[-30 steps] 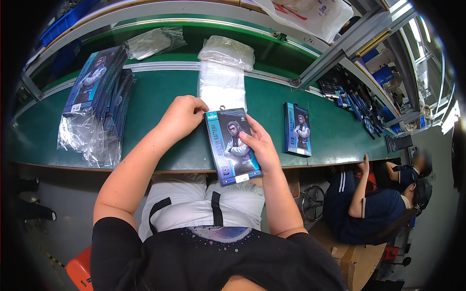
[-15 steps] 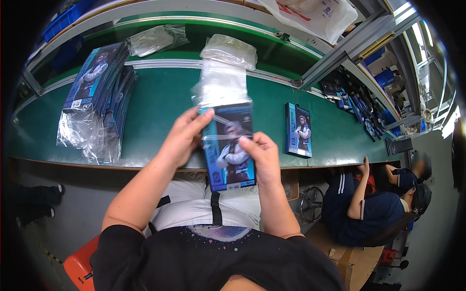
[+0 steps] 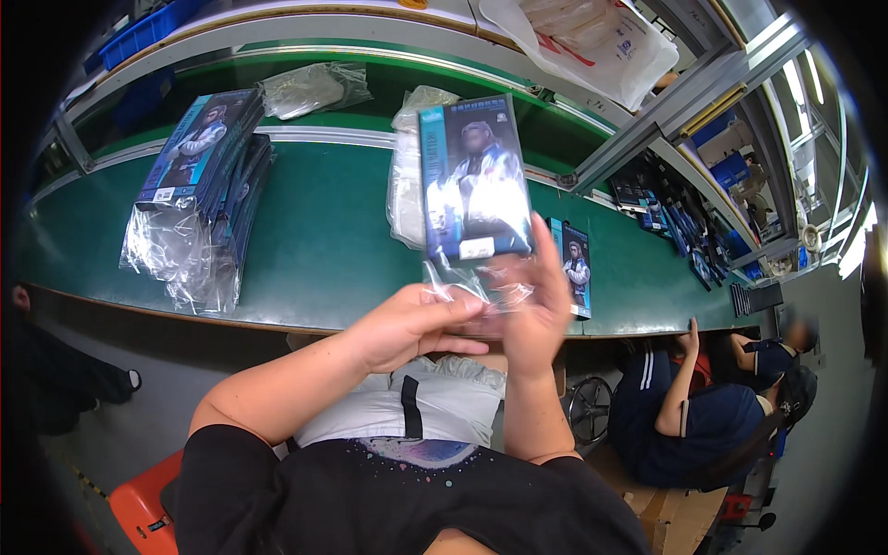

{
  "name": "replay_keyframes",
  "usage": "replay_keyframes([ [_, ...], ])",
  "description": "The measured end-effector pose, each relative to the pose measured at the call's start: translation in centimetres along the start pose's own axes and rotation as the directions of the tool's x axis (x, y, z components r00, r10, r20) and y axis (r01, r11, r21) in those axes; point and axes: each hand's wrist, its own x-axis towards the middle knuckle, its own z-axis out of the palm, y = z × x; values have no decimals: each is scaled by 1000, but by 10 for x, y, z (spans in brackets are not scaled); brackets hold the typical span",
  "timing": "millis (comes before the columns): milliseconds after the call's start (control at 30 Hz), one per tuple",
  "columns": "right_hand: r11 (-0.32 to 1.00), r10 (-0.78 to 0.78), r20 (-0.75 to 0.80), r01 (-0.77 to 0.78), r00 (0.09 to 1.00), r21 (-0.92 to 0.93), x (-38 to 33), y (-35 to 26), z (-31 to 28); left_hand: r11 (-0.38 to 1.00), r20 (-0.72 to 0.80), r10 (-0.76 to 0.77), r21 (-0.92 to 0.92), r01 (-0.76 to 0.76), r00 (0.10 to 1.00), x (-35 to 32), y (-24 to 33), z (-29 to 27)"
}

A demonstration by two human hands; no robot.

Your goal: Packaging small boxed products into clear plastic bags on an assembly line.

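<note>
Head view: both hands are raised in front of the chest, above the near edge of the green table [image 3: 314, 250]. The left hand [image 3: 412, 326] has its grip pressed together on the loose open end of a clear plastic sleeve [image 3: 467, 289], thumb and fingers pinching the film from the left. The right hand [image 3: 535, 310] stands upright just right of it, fingers stretched up behind the sleeve and pressing the film from the other side, so both grips are closed on the same sleeve end. A blue boxed figure [image 3: 474, 178] sits inside the sleeve directly above the two grips, held upright and tilted slightly, its printed front toward the camera.

Behind the box, past the grips, lies a pile of empty clear bags [image 3: 407, 176] on the table. Far to the left of the grips a stack of already sleeved blue boxes [image 3: 199, 176] rests on the table. Just right of the right hand, one more blue box [image 3: 575, 266] lies flat on the table. Lower right of the grips, another person [image 3: 712, 407] in dark clothes sits beside the table.
</note>
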Motion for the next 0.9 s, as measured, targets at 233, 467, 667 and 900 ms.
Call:
replay_keyframes([
  [233, 880, -419, -7, 404, 908, -251, -13, -25, -5, 993, -102, -42, 108, 53, 994, -14, 13, -10],
  [467, 923, -290, 666, 384, 687, 6, -19, -36, 28, 967, -191, 213, 181, -179, 958, -35, 38, 4],
  [667, 986, -134, 410, 163, 902, -36, -17, -16, 10, -332, 335, 941, 941, -71, 39, -108, 124, 13],
  [900, 986, 23, 246, 19, 969, -165, -7, 13, -6, -347, 159, 932, 651, 675, 326, -137, 159, -58],
])
